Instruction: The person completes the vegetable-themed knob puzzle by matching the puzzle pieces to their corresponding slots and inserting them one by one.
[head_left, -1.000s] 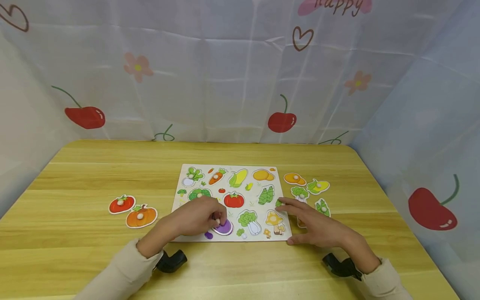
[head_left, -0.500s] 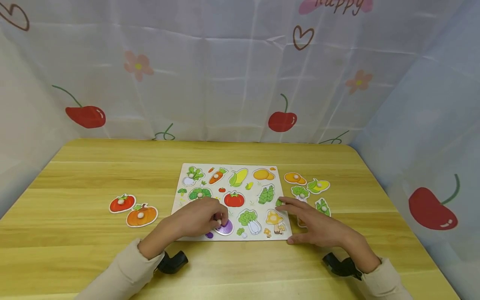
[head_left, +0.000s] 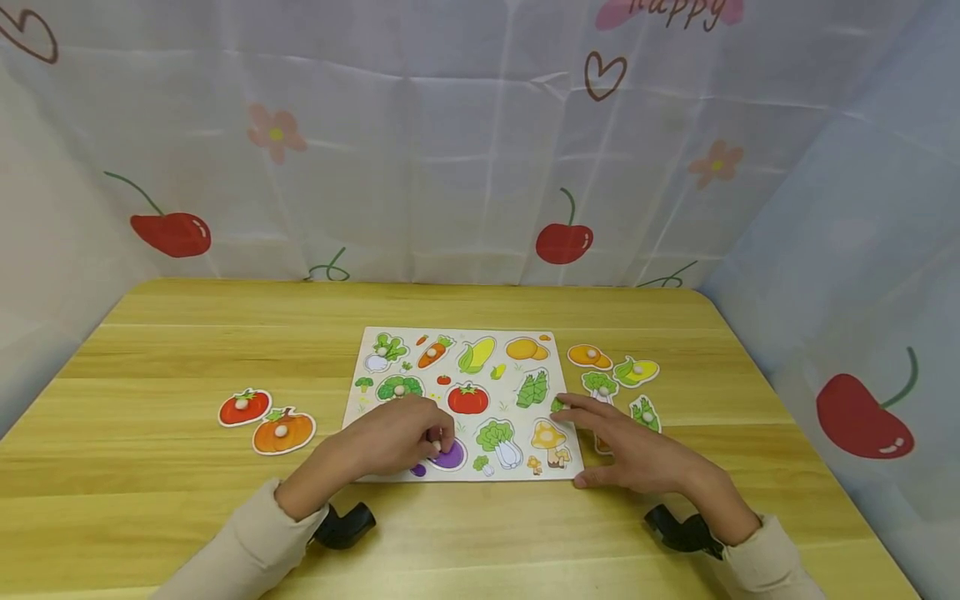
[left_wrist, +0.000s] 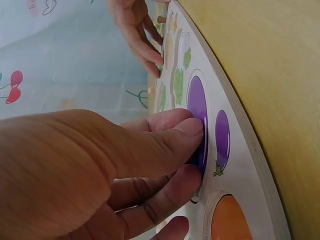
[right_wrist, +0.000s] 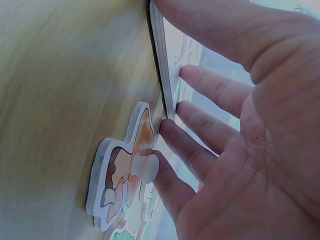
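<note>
A wooden puzzle board (head_left: 522,425) printed with vegetables lies on the table. My left hand (head_left: 401,433) pinches the eggplant puzzle piece (head_left: 451,455) by its knob at the board's front; in the left wrist view thumb and fingers hide the knob and part of the purple eggplant piece (left_wrist: 196,95). The piece appears to lie in its recess. At the board's right edge rests my right hand (head_left: 637,450), fingers spread. In the right wrist view, a finger of that right hand (right_wrist: 240,150) is close to the knob of a mushroom piece (right_wrist: 142,135); contact is unclear.
Left of the board lie a tomato piece (head_left: 255,406) and a pumpkin piece (head_left: 294,432). On the right are a potato-like orange piece (head_left: 583,357), a corn piece (head_left: 642,372), a pak choi piece (head_left: 597,383) and a green piece (head_left: 643,411). Turnip, carrot and broccoli pieces sit in the board.
The eggplant piece looks slightly flatter in the board than a second ago, with my left hand still on its knob. My right hand has hardly moved.
</note>
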